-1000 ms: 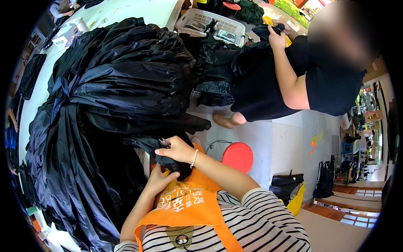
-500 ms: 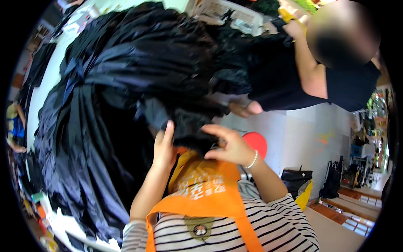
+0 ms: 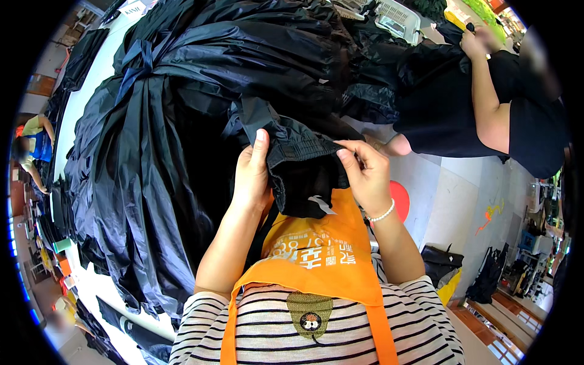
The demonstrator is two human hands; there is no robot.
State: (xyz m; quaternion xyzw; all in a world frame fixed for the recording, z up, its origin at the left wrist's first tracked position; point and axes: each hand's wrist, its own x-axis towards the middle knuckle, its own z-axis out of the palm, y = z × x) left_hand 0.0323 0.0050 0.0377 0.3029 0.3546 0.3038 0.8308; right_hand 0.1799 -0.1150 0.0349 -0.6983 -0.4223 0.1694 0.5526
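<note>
A black garment with a gathered elastic waistband [image 3: 299, 151] is stretched between my hands in front of my orange apron [image 3: 319, 234]. On its left side my left hand [image 3: 250, 173] grips the band, thumb pointing up and the fingers behind the cloth. At the opposite end my right hand [image 3: 368, 173], with a beaded bracelet at the wrist, pinches the band's edge between thumb and fingers. The waist opening faces me, and a small white label [image 3: 321, 204] shows at its lower edge. The lower part of the garment is hidden.
A huge heap of dark cloth bundles [image 3: 140, 201], tied with a strip, fills the table on the left. At upper right a co-worker [image 3: 493, 115] handles black fabric. A white basket [image 3: 398, 21] stands at the back. Beside my right wrist is a red round seat [image 3: 398, 198].
The waistband has been raised and spread between my hands, so its opening and label now show. My right hand has closed from a loose spread to a pinch on its edge.
</note>
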